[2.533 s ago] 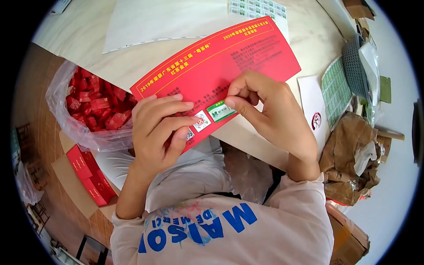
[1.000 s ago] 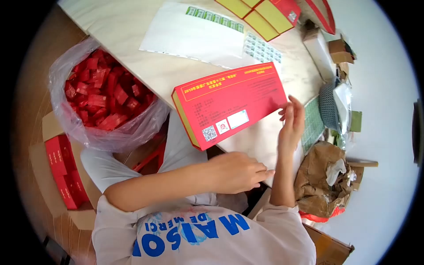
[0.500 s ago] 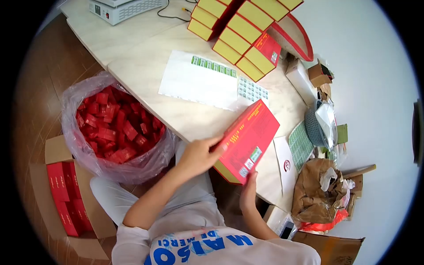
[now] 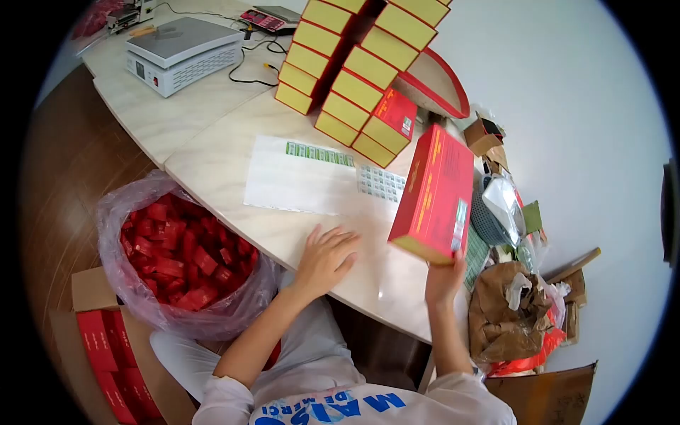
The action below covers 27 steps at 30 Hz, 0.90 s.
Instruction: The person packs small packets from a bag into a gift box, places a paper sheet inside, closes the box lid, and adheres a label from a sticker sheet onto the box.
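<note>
My right hand (image 4: 446,278) grips the lower end of a red box (image 4: 438,195) with a yellow end, yellow lettering and a green-and-white sticker. The box is lifted and tilted above the right part of the table. My left hand (image 4: 327,261) holds nothing; its fingers are spread at the table's front edge, apart from the box. Between the box and the stacks lies a white sheet (image 4: 297,180) with a row of green stickers, beside a smaller sticker sheet (image 4: 381,183). Tall stacks of red boxes with yellow ends (image 4: 354,88) stand behind the sheets.
A plastic-lined bag of small red packets (image 4: 185,258) stands left of the table (image 4: 205,152), with a carton of red boxes (image 4: 106,361) below it. A white device (image 4: 185,53) sits at the back left. A grey basket (image 4: 489,212) and brown paper bag (image 4: 506,312) crowd the right.
My left hand has let go of the red box and spread its fingers. My right hand has carried the box up and to the right. The camera view has shifted too.
</note>
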Each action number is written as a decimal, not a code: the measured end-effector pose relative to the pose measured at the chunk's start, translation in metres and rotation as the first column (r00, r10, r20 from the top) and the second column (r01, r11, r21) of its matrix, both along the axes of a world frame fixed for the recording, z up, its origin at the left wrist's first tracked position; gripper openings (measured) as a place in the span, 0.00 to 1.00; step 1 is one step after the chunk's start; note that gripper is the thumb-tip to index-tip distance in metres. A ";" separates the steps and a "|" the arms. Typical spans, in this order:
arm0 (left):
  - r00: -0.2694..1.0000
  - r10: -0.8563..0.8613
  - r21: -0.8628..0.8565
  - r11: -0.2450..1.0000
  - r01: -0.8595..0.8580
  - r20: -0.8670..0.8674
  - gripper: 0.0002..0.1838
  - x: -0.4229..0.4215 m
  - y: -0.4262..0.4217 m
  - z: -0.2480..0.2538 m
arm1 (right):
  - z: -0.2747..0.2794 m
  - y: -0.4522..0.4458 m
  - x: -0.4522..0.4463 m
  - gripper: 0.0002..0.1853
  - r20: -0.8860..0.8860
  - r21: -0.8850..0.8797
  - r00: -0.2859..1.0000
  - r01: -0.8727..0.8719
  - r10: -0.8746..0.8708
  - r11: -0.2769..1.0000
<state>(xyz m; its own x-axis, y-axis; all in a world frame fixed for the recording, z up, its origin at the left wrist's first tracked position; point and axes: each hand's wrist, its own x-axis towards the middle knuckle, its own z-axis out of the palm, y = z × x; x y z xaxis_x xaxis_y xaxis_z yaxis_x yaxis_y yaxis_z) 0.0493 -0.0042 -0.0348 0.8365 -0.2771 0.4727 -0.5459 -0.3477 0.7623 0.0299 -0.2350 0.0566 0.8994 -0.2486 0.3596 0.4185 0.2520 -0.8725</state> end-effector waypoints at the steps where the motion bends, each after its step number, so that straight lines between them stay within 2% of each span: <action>1: 0.981 0.160 0.285 0.940 -0.186 0.113 0.21 0.004 0.002 -0.013 | 0.005 0.000 0.026 0.28 0.035 0.026 0.999 -0.018 0.017 0.999; 2: 0.977 0.158 0.386 0.900 -0.202 0.141 0.23 0.006 0.002 -0.020 | 0.011 -0.002 0.057 0.27 0.068 0.005 0.998 -0.008 0.008 1.000; 5: 0.978 0.164 0.344 0.917 -0.201 0.132 0.22 0.002 0.000 -0.014 | 0.020 -0.018 0.157 0.19 0.094 0.062 0.989 -0.123 0.117 0.990; 6: 0.979 0.171 0.352 0.915 -0.199 0.109 0.22 0.000 -0.001 -0.011 | 0.028 -0.012 0.184 0.20 0.050 0.136 0.992 -0.120 0.114 0.983; 8: 0.978 0.176 0.354 0.913 -0.205 0.112 0.22 -0.001 -0.001 -0.014 | 0.047 0.012 0.220 0.20 0.088 0.170 0.986 -0.155 0.142 0.973; 11: 0.978 0.169 0.353 0.914 -0.202 0.124 0.22 0.000 -0.001 -0.017 | 0.040 0.015 0.283 0.22 0.041 0.107 0.995 -0.094 0.090 0.990; 13: 0.978 0.166 0.354 0.914 -0.201 0.127 0.22 0.000 -0.001 -0.016 | 0.019 -0.003 0.323 0.24 -0.160 -0.244 0.986 0.007 -0.047 0.970; 14: 0.979 0.163 0.353 0.915 -0.197 0.124 0.22 0.000 -0.001 -0.015 | 0.024 0.003 0.314 0.27 -0.223 -0.334 0.968 0.032 -0.112 0.942; 15: 0.980 0.159 0.351 0.916 -0.192 0.122 0.22 0.000 0.000 -0.015 | 0.022 0.003 0.313 0.27 -0.222 -0.334 0.969 0.031 -0.111 0.942; 17: 0.976 0.171 0.350 0.913 -0.209 0.136 0.22 0.004 0.000 -0.017 | 0.021 0.006 0.316 0.29 -0.101 -0.452 0.979 0.112 -0.176 0.885; 18: 0.974 0.176 0.352 0.911 -0.215 0.141 0.22 0.003 -0.002 -0.019 | 0.016 -0.001 0.324 0.29 -0.103 -0.459 0.979 0.111 -0.177 0.881; 20: 0.973 0.178 0.339 0.915 -0.218 0.145 0.22 0.003 -0.004 -0.020 | 0.012 -0.014 0.337 0.36 -0.160 -0.509 0.975 0.054 -0.156 0.859; 21: 0.968 0.196 0.334 0.912 -0.239 0.157 0.22 0.002 -0.002 -0.021 | 0.017 -0.013 0.332 0.37 -0.243 -0.425 0.969 -0.060 -0.050 0.903; 22: 0.958 0.254 0.319 0.904 -0.284 0.135 0.22 0.002 -0.003 -0.026 | 0.021 -0.009 0.323 0.37 -0.209 -0.466 0.976 -0.049 -0.056 0.884; 23: 0.969 0.215 0.283 0.928 -0.241 0.122 0.21 0.003 -0.006 -0.032 | 0.023 -0.005 0.315 0.36 -0.174 -0.515 0.983 -0.038 -0.061 0.856; 24: 0.974 0.201 0.240 0.946 -0.220 0.103 0.20 0.001 -0.007 -0.035 | 0.009 -0.023 0.343 0.34 -0.241 -0.485 0.967 -0.043 -0.086 0.874; 25: 0.986 0.121 0.209 0.967 -0.143 0.116 0.18 -0.001 0.001 -0.028 | -0.016 -0.055 0.372 0.31 -0.067 -0.628 0.998 -0.042 0.000 0.777; 26: 0.982 0.106 0.066 0.991 -0.118 0.157 0.16 0.002 -0.002 -0.042 | -0.020 -0.038 0.368 0.24 0.199 -0.972 0.901 0.232 -0.385 0.043; 27: 0.969 0.108 -0.138 0.987 -0.078 0.220 0.13 0.002 0.000 -0.048 | -0.022 -0.017 0.362 0.19 0.683 -0.608 0.657 0.267 -0.320 -0.748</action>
